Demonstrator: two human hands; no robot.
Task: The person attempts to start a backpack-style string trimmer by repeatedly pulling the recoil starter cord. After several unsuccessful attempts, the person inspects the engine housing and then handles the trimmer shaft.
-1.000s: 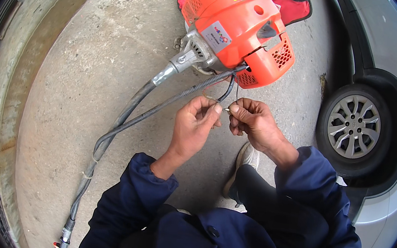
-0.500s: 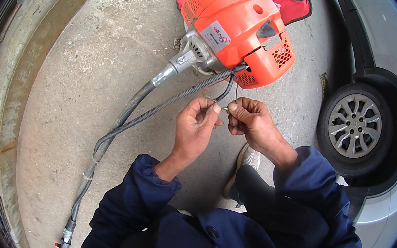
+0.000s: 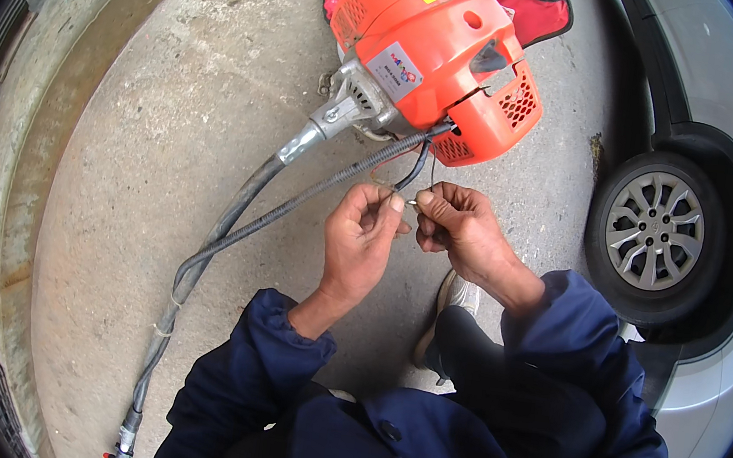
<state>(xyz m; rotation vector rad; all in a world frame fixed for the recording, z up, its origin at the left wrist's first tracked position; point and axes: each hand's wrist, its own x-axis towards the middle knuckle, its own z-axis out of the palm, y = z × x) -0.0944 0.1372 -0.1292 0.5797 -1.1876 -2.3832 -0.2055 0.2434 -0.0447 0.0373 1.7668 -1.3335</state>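
Thin wire, held at centre between left hand and right hand, both pinched shut on it fingertip to fingertip, running up toward twelve o'clock into the orange engine, both hands equally near.

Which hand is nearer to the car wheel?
The right hand. It is pinched on the thin wires below the orange engine, closer to the car wheel at the picture's right; the left hand sits farther away.
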